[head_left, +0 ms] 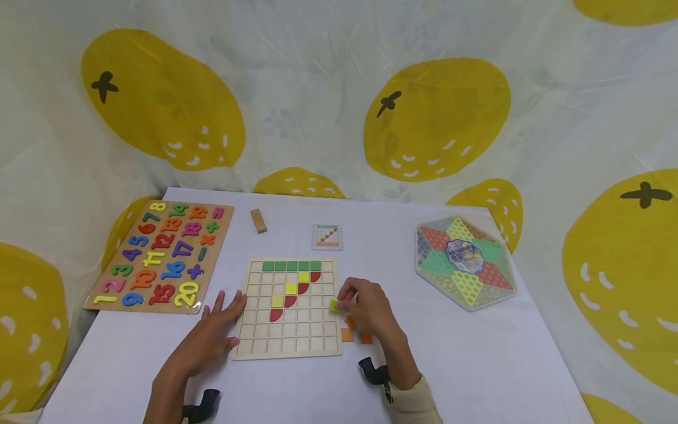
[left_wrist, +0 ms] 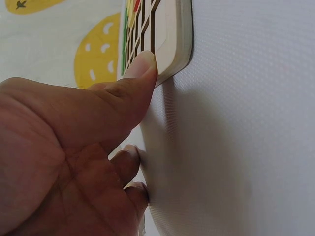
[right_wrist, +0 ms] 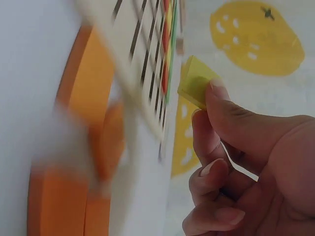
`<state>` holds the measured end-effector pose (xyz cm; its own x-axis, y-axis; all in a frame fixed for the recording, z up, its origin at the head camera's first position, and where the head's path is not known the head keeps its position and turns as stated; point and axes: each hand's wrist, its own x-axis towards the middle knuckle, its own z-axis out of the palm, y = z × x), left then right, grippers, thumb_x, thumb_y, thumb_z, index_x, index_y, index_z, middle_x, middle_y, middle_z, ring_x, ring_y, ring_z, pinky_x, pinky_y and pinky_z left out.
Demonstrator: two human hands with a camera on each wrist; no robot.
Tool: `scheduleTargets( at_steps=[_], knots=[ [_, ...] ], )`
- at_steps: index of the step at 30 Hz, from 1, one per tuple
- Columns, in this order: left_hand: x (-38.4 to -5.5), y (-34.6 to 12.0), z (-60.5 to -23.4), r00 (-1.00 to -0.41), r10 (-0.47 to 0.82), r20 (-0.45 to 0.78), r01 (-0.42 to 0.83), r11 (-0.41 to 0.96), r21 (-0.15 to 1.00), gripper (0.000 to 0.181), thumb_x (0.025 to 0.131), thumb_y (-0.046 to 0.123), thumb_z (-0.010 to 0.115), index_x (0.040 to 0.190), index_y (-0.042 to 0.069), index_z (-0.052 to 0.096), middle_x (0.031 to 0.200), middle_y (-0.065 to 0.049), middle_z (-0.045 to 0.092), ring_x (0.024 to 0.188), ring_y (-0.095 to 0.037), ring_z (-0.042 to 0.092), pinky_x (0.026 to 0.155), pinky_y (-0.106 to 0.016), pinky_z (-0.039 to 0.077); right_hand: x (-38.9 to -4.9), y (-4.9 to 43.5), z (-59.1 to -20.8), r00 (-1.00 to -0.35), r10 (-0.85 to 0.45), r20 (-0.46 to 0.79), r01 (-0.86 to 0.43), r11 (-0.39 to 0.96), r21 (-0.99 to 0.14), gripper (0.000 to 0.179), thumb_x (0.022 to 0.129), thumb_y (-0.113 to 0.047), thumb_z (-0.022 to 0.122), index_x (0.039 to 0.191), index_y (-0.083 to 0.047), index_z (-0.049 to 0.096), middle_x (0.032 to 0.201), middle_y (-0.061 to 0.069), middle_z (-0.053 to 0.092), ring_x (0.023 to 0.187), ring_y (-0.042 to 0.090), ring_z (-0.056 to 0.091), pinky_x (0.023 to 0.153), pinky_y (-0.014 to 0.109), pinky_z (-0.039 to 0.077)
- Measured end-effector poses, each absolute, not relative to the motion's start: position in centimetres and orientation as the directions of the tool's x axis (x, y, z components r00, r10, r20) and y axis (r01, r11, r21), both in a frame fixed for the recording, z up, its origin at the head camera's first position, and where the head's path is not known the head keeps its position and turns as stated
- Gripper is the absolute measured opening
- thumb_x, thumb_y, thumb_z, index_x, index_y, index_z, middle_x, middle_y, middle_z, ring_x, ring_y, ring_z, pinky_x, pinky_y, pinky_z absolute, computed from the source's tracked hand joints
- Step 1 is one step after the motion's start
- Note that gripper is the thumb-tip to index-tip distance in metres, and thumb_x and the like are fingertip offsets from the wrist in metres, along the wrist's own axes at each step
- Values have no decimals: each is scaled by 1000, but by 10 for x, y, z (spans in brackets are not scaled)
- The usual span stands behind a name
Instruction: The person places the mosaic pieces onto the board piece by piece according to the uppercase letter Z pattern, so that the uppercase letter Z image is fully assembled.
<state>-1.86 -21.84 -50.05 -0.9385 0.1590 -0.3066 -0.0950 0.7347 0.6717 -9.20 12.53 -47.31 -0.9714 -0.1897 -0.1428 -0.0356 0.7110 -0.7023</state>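
Note:
My right hand [head_left: 368,305] pinches a yellow square tile [right_wrist: 196,81] between thumb and fingers, at the right edge of the wooden grid board [head_left: 312,344]. On the board, a row of green tiles [head_left: 292,266] runs along the top. Below it, yellow squares [head_left: 291,288] and red quarter-round tiles [head_left: 290,301] step down diagonally to the left. My left hand [head_left: 214,330] lies at the board's left side with fingers spread, its thumb touching the lower left corner. Several orange tiles [head_left: 346,335] lie beside the board, under the right hand.
A small pattern card [head_left: 327,237] lies beyond the board, with a wooden block [head_left: 258,221] to its left. At the far left is a number puzzle board [head_left: 164,259]. A hexagonal star-patterned game board [head_left: 463,262] lies on the right. A patterned cloth [head_left: 307,106] hangs behind the table.

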Motion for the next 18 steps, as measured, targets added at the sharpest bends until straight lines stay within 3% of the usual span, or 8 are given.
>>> scheduleTargets(
  at_steps=[12,18],
  knots=[
    [-19,-218,-499,-944,155,-290,-81,744,663,94,90,0,78,167,19,28,176,-1,19,166,-39,-9,132,-64,-8,-90,52,-474,-930,-347,-124,-158,679,-717,15,91,-14,83,87,-23,72,75,-10,64,78,10,57,70,26,45],
    [-19,-220,-500,-947,167,-273,-60,746,664,93,91,1,78,168,19,28,175,-1,20,166,-40,-8,132,-65,-7,-89,22,-485,-910,-394,-124,-198,680,-706,19,89,-14,86,83,-24,71,70,-13,62,72,3,56,66,22,43]
  ],
)
